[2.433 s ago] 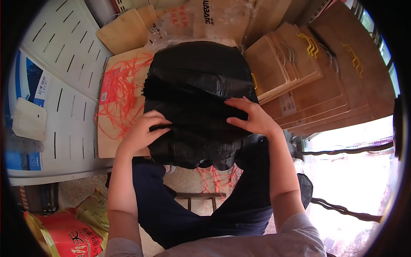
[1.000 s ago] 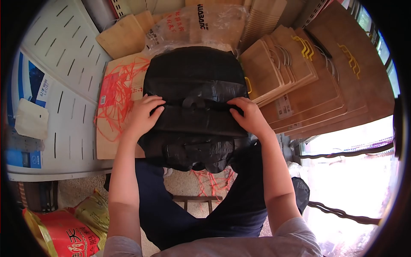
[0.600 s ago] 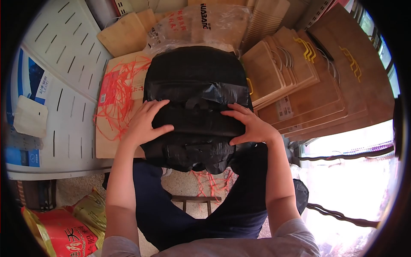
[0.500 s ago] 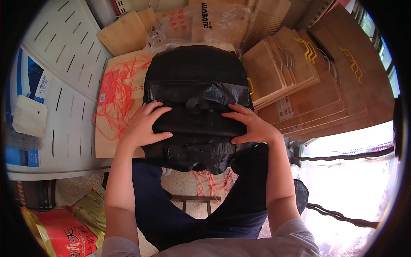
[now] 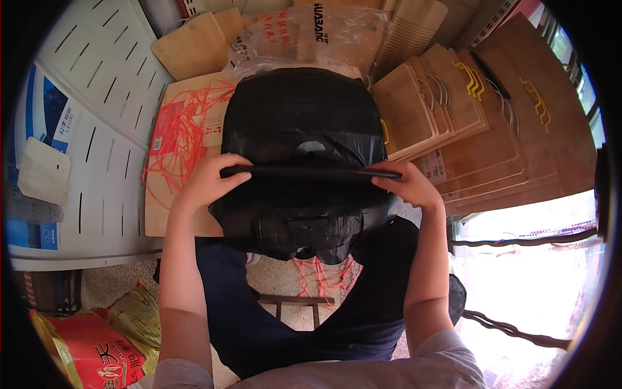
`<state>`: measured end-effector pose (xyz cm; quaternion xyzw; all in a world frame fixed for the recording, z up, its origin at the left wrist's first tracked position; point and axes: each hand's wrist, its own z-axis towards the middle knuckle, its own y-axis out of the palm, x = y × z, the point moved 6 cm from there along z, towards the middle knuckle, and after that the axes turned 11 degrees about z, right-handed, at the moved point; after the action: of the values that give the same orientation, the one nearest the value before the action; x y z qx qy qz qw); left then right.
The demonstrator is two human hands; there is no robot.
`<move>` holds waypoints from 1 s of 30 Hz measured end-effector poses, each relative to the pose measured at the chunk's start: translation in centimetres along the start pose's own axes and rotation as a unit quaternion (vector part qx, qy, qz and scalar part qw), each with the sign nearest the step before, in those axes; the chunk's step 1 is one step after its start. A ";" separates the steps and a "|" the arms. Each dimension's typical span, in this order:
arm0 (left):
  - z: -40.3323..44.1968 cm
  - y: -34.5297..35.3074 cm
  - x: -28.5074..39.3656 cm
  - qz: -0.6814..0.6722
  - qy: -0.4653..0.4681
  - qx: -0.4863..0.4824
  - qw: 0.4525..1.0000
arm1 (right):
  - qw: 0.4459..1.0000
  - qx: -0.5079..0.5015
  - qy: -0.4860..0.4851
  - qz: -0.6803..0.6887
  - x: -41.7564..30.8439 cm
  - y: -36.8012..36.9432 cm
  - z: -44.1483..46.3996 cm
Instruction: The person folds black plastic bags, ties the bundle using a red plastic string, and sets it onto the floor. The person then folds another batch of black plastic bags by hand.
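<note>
A black plastic bag (image 5: 304,107) lies over a bulky form in front of me, above my knees; what is under it is hidden. A taut, narrow fold of the black plastic (image 5: 304,172) runs straight across between my hands. My left hand (image 5: 215,183) pinches the left end of this fold between thumb and fingers. At the right end, my right hand (image 5: 414,187) is closed on it in the same way. Crumpled plastic bulges at the bag's near edge, close to my lap.
Cutting boards (image 5: 408,110) with yellow and wire handles lean at the right. Orange strings (image 5: 184,133) lie tangled over a flat box at the left, beside a white slotted panel (image 5: 107,142). Clear printed plastic (image 5: 291,39) is behind; a red-gold sack (image 5: 97,343) sits lower left.
Both hands were spread on the plastic; now they are closed on a fold, stretched straight between them. My right hand moved outward to the right. The bag's surface has shifted slightly.
</note>
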<state>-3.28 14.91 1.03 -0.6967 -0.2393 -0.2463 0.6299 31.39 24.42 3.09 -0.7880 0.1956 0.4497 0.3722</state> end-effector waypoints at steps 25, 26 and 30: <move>4.1 0.6 -4.0 -0.133 -0.185 0.151 0.962 | 0.923 0.097 -0.011 0.372 4.8 -0.3 4.7; 4.5 0.8 -4.4 -0.082 -0.169 0.184 0.965 | 0.923 0.097 -0.010 0.373 5.0 -0.1 4.7; 4.9 0.6 -2.6 0.060 -0.162 0.195 0.965 | 0.960 0.209 -0.047 0.181 5.6 -0.2 5.2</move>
<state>-4.67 19.68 -1.54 -0.6039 -0.3390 -0.0404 0.7203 31.49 28.67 -3.28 -0.6224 0.4065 0.4953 0.4495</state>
